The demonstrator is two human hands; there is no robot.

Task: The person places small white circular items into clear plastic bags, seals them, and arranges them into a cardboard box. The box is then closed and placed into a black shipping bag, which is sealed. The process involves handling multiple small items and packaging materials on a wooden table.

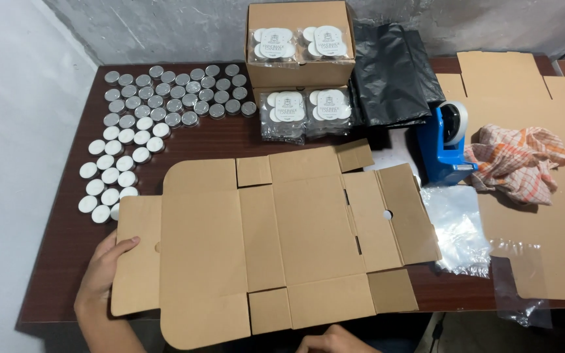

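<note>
Right hand (335, 340) sits at the bottom edge of the frame, mostly cropped, knuckles just beside the near edge of the flat cardboard box blank (276, 242), so I cannot tell whether its fingers are spread or curled; left hand (102, 274), lower left, lies spread and relaxed, fingertips touching the blank's left flap. Blank lies unfolded across the middle of the dark wooden bench (67, 248). It looks light, stiff across panels, floppy at creases, easily dented, so best held at flap edges or along a fold. Tealight candles (152, 111) sit in rows upper left.
</note>
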